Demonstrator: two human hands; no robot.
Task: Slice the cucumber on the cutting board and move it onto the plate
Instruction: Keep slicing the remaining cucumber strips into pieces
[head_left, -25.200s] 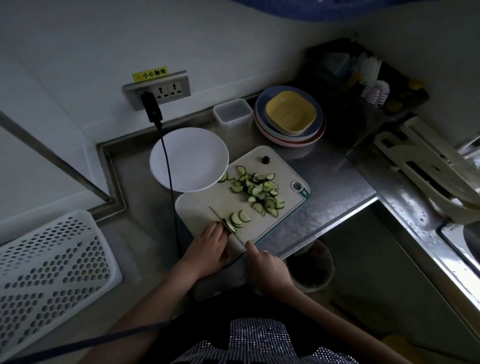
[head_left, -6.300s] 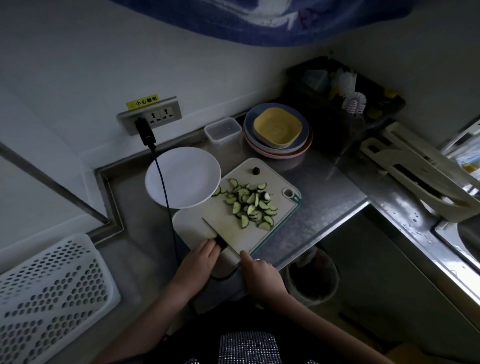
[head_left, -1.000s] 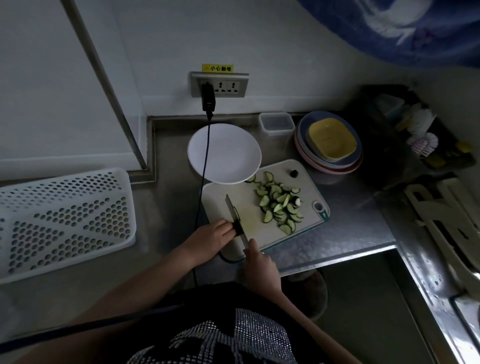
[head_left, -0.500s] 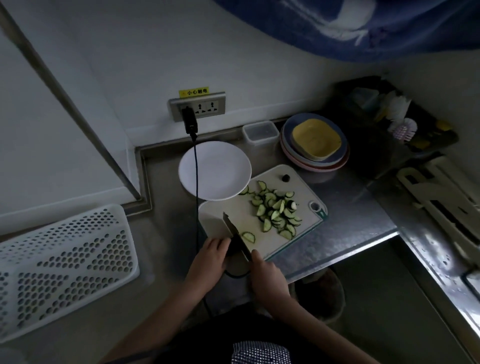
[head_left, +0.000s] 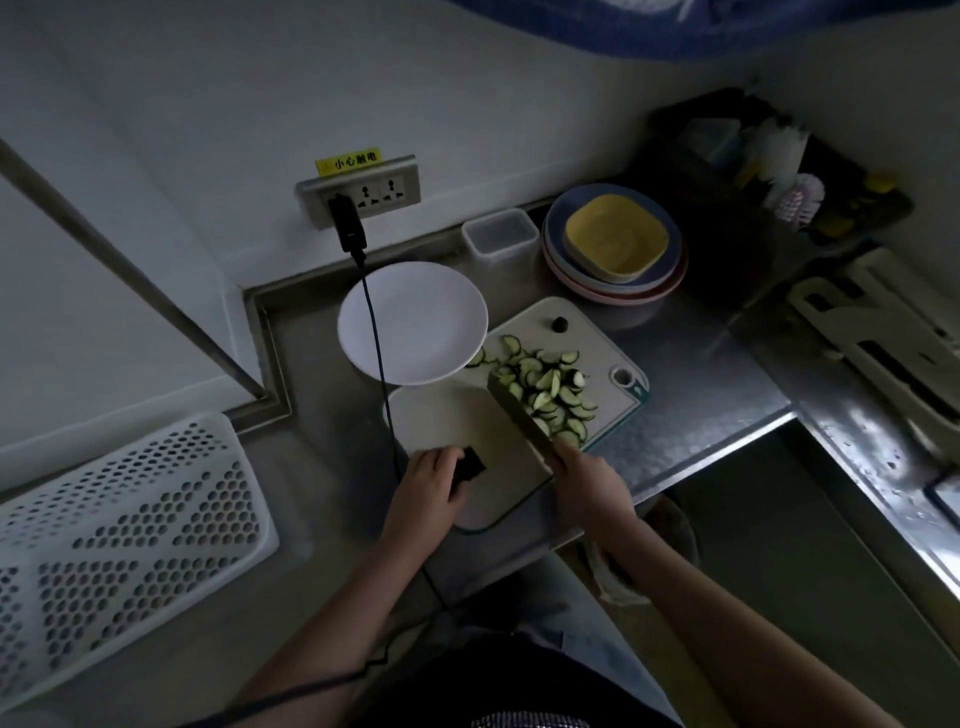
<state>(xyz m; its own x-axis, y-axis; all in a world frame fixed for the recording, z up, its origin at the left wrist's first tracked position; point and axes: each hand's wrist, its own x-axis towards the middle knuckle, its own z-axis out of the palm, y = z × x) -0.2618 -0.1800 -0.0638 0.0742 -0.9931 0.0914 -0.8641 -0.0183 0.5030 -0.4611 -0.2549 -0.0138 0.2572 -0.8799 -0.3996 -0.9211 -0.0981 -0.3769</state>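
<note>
The right hand (head_left: 589, 480) was wrapped around the knife (head_left: 519, 415) handle, blade pushed against the cucumber slices (head_left: 545, 387) piled near the far right corner of the cutting board (head_left: 447, 415); the left hand (head_left: 428, 488) was gripping a dark cucumber end (head_left: 470, 464) (hard to see) by the board's near edge; the white plate (head_left: 413, 322) sat touching the board's far left edge on the counter (head_left: 691, 410).

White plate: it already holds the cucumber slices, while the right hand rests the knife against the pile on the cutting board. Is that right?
Not quite. In the head view the white plate is bare; the cucumber slices all lie on the cutting board. The rest holds: the right hand has the knife against the pile.
</note>
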